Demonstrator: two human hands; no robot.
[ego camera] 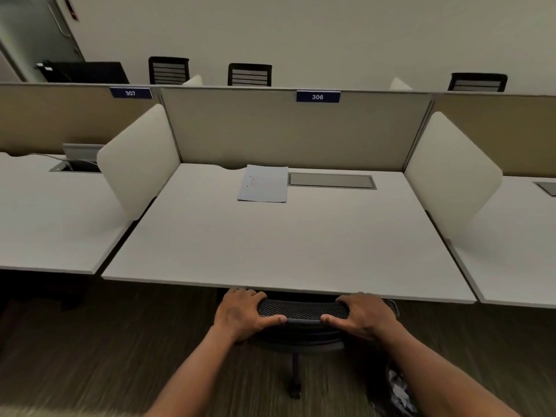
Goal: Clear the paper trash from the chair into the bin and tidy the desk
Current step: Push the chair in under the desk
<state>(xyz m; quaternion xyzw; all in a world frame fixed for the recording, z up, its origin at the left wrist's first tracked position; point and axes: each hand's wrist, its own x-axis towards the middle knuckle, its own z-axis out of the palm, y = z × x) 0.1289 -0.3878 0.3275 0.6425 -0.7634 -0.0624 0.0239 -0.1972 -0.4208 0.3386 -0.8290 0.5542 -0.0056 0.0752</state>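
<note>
A black mesh chair (302, 310) stands pushed under the front edge of the white desk (270, 245); only the top of its backrest, its stem and a caster show. My left hand (243, 316) grips the left end of the backrest top, thumb on the near side. My right hand (365, 317) grips the right end the same way. A flat sheet of paper (264, 183) with faint red marks lies at the back of the desk. The chair seat is hidden under the desk. A dark bin (397, 389) holding crumpled paper shows partly behind my right forearm.
A closed grey cable hatch (331, 180) sits in the desk right of the sheet. Beige partitions and white side screens (141, 158) enclose the desk, labelled 306 (318, 96). Neighbouring desks flank it on both sides. Other chairs stand behind the partition. Dark carpet lies under me.
</note>
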